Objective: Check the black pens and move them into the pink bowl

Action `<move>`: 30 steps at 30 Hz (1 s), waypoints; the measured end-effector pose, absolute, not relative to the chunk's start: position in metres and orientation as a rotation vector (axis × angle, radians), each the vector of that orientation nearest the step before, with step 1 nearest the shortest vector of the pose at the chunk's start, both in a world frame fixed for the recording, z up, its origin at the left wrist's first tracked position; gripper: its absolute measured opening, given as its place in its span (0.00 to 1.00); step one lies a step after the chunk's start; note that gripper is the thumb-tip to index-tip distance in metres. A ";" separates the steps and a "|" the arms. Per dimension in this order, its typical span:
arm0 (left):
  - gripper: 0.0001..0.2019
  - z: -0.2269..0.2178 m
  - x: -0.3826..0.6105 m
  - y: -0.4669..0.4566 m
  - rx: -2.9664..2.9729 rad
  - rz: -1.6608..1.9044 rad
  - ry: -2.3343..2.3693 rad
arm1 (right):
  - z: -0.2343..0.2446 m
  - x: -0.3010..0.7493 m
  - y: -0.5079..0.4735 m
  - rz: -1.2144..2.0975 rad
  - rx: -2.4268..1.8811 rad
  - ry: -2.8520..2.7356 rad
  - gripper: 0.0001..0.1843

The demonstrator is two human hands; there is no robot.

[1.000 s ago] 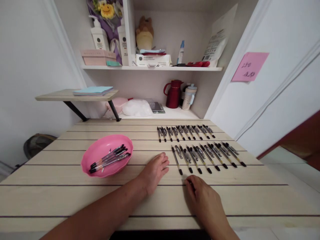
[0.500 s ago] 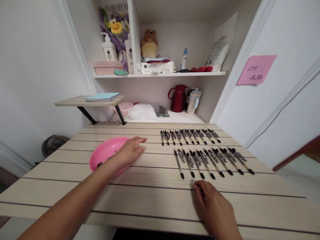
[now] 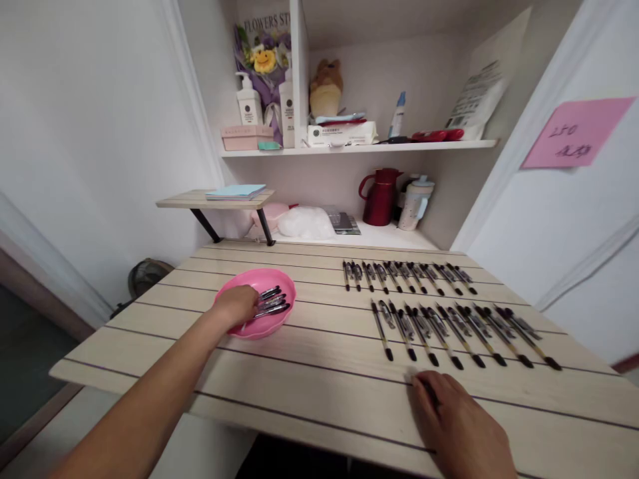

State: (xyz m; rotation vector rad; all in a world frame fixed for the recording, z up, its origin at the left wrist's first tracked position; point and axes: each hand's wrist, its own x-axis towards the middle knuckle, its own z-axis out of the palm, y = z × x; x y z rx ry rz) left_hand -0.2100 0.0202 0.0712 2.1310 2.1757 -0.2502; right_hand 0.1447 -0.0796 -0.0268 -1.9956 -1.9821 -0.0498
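My left hand (image 3: 236, 304) reaches into a pink bowl (image 3: 273, 328) on the left of the slatted wooden table (image 3: 309, 362). Its fingers bend down onto the black pens (image 3: 273, 303) lying in the bowl. My right hand (image 3: 462, 426) rests near the table's front edge, fingers curled, with a dark sliver showing between them that I cannot make out. Just beyond it lies a front row of several black pens (image 3: 462, 330) laid side by side. A second row of pens (image 3: 407, 275) lies further back.
A small raised shelf (image 3: 215, 197) with a blue notebook stands at the back left. Behind the table a niche holds a red jug (image 3: 382, 197), a white cup (image 3: 415, 201), bottles and boxes. A pink note (image 3: 575, 134) is stuck on the right wall. A fan (image 3: 146, 275) sits on the floor at left.
My left hand swung left from the table's middle, passed over the bowl and has dropped into it onto the pens. The right hand stayed put. The view turned left.
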 end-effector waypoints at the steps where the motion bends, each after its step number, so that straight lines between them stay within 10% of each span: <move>1: 0.07 0.072 -0.211 0.020 2.140 -0.244 2.175 | -0.027 0.145 -0.080 -0.043 -1.999 -1.984 0.16; 22: 0.11 0.078 -0.224 0.013 2.080 0.223 2.276 | -0.026 0.147 -0.079 0.098 -2.003 -1.909 0.17; 30: 0.17 0.045 -0.092 -0.064 1.356 0.721 1.116 | 0.006 0.084 -0.078 1.039 -1.237 -1.241 0.21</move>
